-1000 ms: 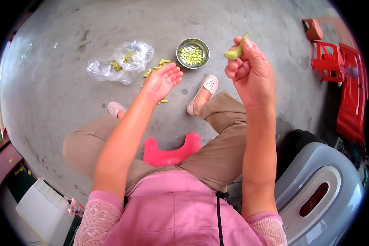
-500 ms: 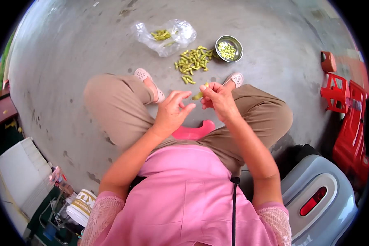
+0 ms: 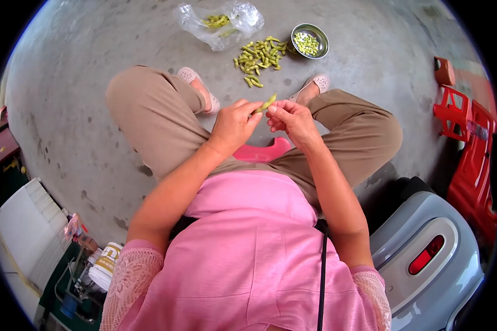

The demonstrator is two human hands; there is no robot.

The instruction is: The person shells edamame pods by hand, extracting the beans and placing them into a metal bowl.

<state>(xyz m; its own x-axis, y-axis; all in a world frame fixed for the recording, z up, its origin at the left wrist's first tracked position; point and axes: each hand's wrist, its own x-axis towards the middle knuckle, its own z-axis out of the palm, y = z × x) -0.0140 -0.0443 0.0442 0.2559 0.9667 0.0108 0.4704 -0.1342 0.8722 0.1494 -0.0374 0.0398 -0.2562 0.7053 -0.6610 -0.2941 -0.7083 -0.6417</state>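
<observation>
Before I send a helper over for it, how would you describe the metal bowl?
On the grey floor, beyond the shoes, lies a loose heap of green pods. Just right of it stands the metal bowl, round and shiny. Unlike the clear plastic bag left of the heap, which holds pods, it is rigid and holds shelled pale-green beans.

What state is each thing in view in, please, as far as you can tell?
Held pod: gripped by left hand and right hand; whether split, unclear.
Steel bowl: uncovered, partly filled with shelled beans.
Plastic bag: crumpled, more pods inside.
Loose pods: piled on floor.
Shoes: both worn.
</observation>
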